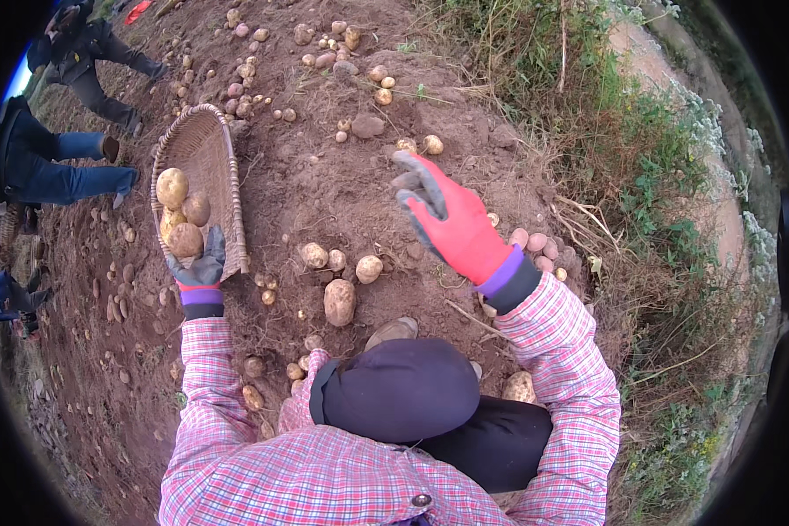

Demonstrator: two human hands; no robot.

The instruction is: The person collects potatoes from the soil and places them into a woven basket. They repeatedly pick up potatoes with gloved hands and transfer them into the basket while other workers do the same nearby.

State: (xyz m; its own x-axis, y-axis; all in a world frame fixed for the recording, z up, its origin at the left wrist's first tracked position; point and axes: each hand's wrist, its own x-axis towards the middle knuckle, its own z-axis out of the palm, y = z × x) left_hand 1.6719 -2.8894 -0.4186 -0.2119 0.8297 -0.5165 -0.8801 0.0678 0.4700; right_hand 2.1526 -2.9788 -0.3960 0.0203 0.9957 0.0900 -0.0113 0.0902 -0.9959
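Note:
My left hand [200, 268], in a grey and red glove, is at the near end of a scoop-shaped wicker basket [205, 148]. Its thumb and fingers lie on either side of a brown potato [185, 240]; whether they grip it is unclear. Several other potatoes [173, 189] rest against this one inside the basket. To the right, my right hand [457, 220] is raised over the soil, fingers apart and holding nothing. Ahead of its fingertips lies a pale potato [433, 144]. A large potato [340, 302] sits on the ground between my hands, with smaller ones around it.
Loose soil [302, 191] slopes ahead, scattered with potatoes and clods. Reddish potatoes [536, 242] lie beside my right wrist. Weeds and dry stalks [605, 191] border the right side, with a dirt path [670, 59] beyond. Other people [72, 161] stand at the left. My bent knee [401, 388] is close below.

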